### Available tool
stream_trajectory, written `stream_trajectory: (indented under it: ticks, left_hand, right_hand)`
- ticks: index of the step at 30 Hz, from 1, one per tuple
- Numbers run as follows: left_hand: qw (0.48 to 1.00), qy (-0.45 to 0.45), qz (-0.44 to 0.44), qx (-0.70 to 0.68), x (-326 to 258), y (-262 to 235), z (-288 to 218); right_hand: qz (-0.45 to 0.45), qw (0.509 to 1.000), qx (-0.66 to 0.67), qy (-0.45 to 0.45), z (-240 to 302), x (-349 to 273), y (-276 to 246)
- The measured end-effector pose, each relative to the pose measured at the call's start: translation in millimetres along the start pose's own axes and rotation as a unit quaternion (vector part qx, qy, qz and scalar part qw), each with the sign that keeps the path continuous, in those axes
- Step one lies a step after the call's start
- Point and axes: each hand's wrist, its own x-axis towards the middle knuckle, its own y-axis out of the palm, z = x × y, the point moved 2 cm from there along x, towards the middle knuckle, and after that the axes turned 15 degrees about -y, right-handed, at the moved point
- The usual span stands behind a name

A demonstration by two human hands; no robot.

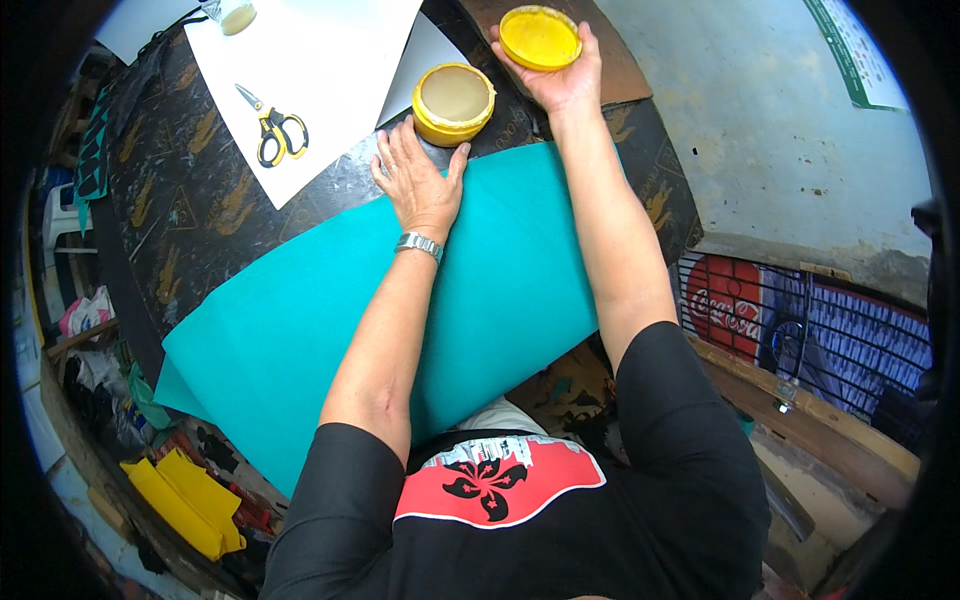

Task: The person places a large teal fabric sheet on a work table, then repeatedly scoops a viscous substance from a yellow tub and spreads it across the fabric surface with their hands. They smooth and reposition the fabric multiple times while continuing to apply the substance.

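Note:
A round yellow tub (453,103) filled with a tan paste stands uncovered on the dark table. My left hand (423,183) lies against its near left side, fingers stretched and a metal watch on the wrist. Up to the right, my right hand (566,85) holds the yellow lid (540,38), its hollow inner side turned up. A large teal sheet (300,320) spreads under my left forearm and hangs over the table's near edge. Scissors (275,132) with black and yellow handles rest on a white sheet (335,60) to the left of the tub.
A small clear container (236,16) is at the far left. The dark patterned table (190,200) meets a pale wall (770,130) on the right, with a brown board (625,60) beside it. Yellow material (185,500) lies low at the left, and a metal grille (800,330) stands lower right.

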Motion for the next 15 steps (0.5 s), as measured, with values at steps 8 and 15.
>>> stream_trajectory:
  ticks: [8, 15]
  left_hand:
    - [0.981, 0.104, 0.113, -0.121, 4.2, -30.9, 21.5]
    - [0.98, 0.112, 0.151, 0.068, -11.8, -111.8, 94.0]
  right_hand:
    - [-0.035, 0.474, -0.823, -0.311, 47.3, 24.5, -24.2]
    - [0.088, 0.475, -0.814, -0.322, 50.7, 25.1, -32.7]
